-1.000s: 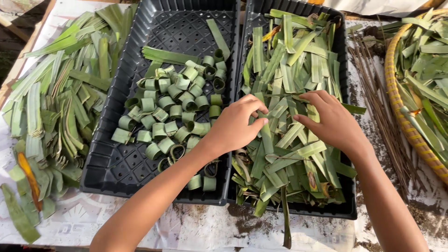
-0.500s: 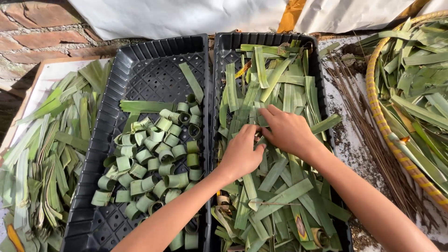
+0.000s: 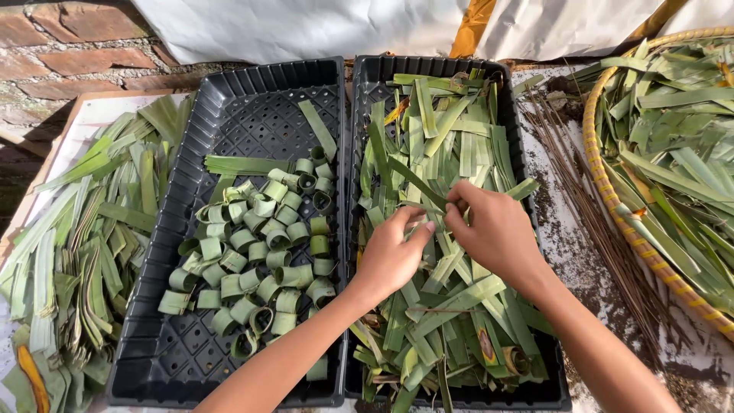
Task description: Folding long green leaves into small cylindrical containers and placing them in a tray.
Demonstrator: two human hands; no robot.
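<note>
**Both hands on one leaf strip over the right tray**

You work at a table covered in white sheeting, with a brick wall and more white cloth behind. At the far left a loose pile of long green leaves lies on the sheet, its lower end cut off by the frame. Next comes the left black tray, holding rolled leaf rings bunched in its middle; its far end is mostly bare mesh. The right black tray touches it side by side and is heaped with flat leaf strips.

Your left hand and right hand meet over that heap, fingertips pinching one narrow green strip that slants up to the left. Your fingers hide exactly where the strip ends.

Right of the tray, thin brown leaf ribs lie on the soiled sheet, then a woven basket of leaves, cut off at the right edge.
</note>
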